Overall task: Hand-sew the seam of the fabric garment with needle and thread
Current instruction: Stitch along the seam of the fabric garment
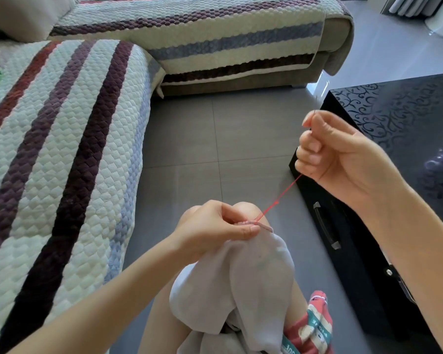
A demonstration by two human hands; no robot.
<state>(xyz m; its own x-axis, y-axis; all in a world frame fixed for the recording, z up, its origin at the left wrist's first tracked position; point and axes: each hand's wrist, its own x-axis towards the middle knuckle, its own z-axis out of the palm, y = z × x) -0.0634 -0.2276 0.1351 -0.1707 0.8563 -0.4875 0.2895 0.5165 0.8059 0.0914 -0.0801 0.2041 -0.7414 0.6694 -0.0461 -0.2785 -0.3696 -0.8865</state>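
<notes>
Soft, floppy stuff, so go easy
Your left hand [215, 227] pinches the garment [256, 274] at its seam [266, 227]; right hand [340, 157] grips, I think, the needle [313, 113], thread [279, 199] taut below it.

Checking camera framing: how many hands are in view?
2. The left hand pinches the fabric over the knee; the right hand, up near the black table, pinches the needle.

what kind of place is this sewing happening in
Most likely a home living room: a corner sofa under striped quilted covers, a glossy black coffee table with drawer handles, and a grey tiled floor.
</notes>
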